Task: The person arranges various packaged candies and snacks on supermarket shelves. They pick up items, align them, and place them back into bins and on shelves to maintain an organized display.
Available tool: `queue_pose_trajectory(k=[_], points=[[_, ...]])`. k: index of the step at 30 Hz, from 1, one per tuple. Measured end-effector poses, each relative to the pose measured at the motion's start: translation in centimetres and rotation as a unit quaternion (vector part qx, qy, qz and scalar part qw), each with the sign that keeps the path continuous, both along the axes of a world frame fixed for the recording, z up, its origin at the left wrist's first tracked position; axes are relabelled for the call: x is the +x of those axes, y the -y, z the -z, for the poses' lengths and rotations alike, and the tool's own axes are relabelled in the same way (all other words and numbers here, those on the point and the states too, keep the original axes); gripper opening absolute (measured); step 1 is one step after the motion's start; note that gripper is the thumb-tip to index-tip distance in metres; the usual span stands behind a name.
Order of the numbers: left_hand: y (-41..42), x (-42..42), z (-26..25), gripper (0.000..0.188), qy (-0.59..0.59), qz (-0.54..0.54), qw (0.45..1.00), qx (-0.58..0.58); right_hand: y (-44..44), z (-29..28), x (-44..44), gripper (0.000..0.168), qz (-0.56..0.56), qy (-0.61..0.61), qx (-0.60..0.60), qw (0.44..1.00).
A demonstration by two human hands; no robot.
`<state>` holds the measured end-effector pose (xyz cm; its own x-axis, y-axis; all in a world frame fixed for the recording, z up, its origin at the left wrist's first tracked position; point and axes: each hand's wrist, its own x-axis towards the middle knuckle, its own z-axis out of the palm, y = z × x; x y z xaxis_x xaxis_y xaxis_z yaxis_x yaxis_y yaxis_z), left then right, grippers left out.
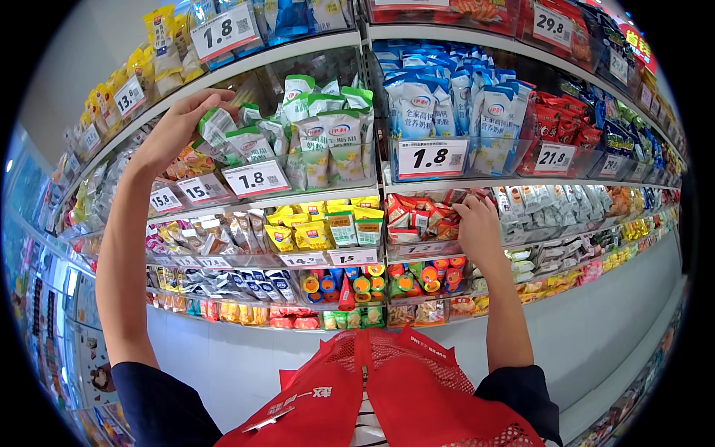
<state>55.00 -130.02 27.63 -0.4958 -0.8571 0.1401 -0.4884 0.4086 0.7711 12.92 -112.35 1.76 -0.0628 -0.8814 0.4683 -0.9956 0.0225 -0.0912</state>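
My left hand [204,109] reaches into a clear bin on the middle-left shelf, against a tilted green-and-white milk powder sachet [219,127]. Its fingertips are partly hidden, so I cannot tell whether it grips that sachet. More green-topped sachets [341,131] stand upright to the right in the same bin. One shelf lower, on the right, my right hand [479,223] has its fingers apart over the right end of a bin of red packets [422,215]. Its fingertips touch the packets there, and nothing shows held in them.
Blue-and-white milk powder sachets [419,103] fill the bin right of the shelf upright. Yellow packets [304,232] sit below the left bin. Round-topped sweets [363,285] are lower down. Price cards [257,179] line the shelf fronts. My red vest [313,396] is close to the lowest shelf.
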Motion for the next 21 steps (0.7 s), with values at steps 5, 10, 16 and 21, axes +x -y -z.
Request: queue_pose_trajectory(k=[5, 10, 16, 21], points=[[-0.4, -0.8, 0.1, 0.048, -0.029, 0.002, 0.999, 0.042, 0.5, -0.1, -0.3, 0.028, -0.004, 0.008, 0.018, 1.0], [-0.3, -0.7, 0.0, 0.053, -0.004, 0.04, 0.997, 0.069, 0.1, -0.2, -0.7, 0.028, -0.046, 0.046, 0.008, 0.998], [-0.5, -1.4, -0.5, 0.067, 0.008, 0.056, 0.993, 0.105, -0.9, -1.2, 0.1, 0.029, -0.06, 0.144, -0.044, 0.987], [0.5, -1.8, -0.2, 0.08, 0.0, 0.071, 0.983, 0.171, -1.7, -1.3, -0.6, 0.033, -0.05, 0.204, -0.064, 0.976]])
